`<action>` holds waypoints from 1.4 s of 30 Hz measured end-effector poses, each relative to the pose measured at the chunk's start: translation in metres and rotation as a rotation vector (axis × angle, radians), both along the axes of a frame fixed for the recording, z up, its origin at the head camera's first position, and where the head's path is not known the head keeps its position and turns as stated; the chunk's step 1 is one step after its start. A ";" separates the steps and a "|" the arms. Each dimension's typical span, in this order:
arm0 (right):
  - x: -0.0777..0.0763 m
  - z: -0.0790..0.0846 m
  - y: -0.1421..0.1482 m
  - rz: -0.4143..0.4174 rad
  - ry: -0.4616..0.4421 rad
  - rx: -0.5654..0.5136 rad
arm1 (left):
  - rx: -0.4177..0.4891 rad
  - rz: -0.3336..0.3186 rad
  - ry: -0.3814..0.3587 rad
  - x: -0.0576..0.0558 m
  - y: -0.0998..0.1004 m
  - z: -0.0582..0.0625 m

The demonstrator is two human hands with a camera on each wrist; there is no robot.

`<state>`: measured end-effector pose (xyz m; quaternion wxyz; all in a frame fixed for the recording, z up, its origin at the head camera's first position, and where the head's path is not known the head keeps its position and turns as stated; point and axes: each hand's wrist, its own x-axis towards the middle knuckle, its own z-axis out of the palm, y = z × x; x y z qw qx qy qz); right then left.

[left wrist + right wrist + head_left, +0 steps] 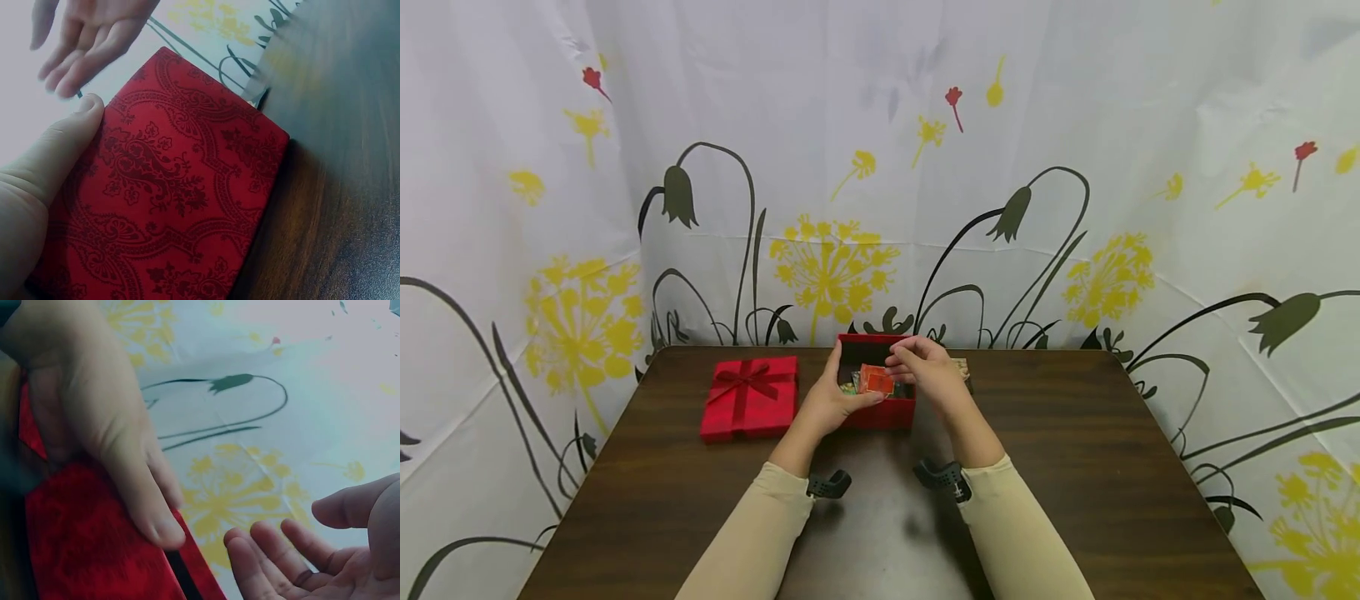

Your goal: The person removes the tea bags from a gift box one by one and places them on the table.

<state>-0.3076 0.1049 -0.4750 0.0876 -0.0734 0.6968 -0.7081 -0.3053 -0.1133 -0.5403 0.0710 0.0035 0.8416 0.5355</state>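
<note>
An uncovered red gift box [880, 415] with a dark inside stands near the table's back edge. My left hand [829, 402] grips its left side, the thumb lying along the front rim. In the left wrist view the box wall [150, 162] shows a dark red floral pattern beside that thumb. Inside lies a flat orange-red item [877, 380] like a small packet or card, among other small colourful pieces. Over the box's right part hovers my right hand [934, 375]. Its fingers [269, 556] are apart from the thumb, loosely bent around nothing.
Left of the box lies a red lid [722, 417] with a ribbon bow. A small patterned stack [961, 367] shows partly behind my right hand. The dark wooden table [1075, 467] ends at a flower-print curtain [880, 125].
</note>
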 end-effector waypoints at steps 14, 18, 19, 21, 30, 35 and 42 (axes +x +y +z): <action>-0.034 -0.020 -0.020 0.041 -0.264 -0.178 | 0.025 -0.002 0.004 0.002 -0.001 -0.001; -0.039 -0.016 -0.023 0.055 -0.342 -0.134 | 0.022 0.002 0.001 0.001 -0.001 -0.002; -0.040 -0.014 -0.024 0.059 -0.358 -0.118 | 0.022 0.002 0.000 0.000 -0.001 -0.002; -0.043 -0.011 -0.026 0.062 -0.391 -0.090 | 0.027 0.001 0.002 0.000 -0.001 -0.002; -0.052 -0.006 -0.035 0.045 -0.503 -0.048 | 0.035 -0.010 -0.003 0.000 -0.002 -0.002; -0.053 0.002 -0.036 0.100 -0.552 0.009 | 0.040 -0.014 -0.005 0.000 -0.001 -0.002; -0.062 0.013 -0.037 0.167 -0.617 0.119 | 0.024 -0.009 0.002 0.000 -0.002 -0.003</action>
